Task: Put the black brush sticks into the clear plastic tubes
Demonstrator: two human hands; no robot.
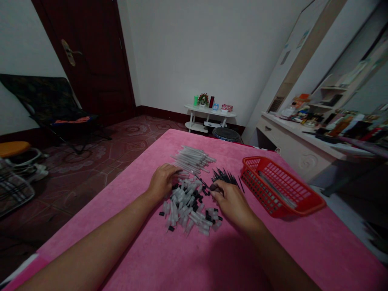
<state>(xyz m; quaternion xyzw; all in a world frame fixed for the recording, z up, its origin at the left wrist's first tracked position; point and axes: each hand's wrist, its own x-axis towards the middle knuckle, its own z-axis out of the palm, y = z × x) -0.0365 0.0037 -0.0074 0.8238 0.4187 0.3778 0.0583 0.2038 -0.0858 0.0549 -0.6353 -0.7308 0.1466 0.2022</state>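
Observation:
My right hand (229, 197) pinches the end of a thin dark pen refill (200, 180), which slants up and left toward my other hand. At the near edge of a pile of whitish pen barrels (194, 158), my left hand (162, 182) has its fingers bent together. What lies between those fingertips is hidden. Between and below both hands spreads a heap of translucent pen caps (182, 202), mixed with small black plugs (209, 214). More dark refills (224, 176) lie in a bunch just beyond my right hand.
A red plastic basket (273, 161) holding some long pale sticks stands at the right on the pink cloth-covered table (145, 250). Beyond the table are a round dark stool (226, 134) and a low white stand (210, 110). A cluttered dresser (300, 149) flanks the right side.

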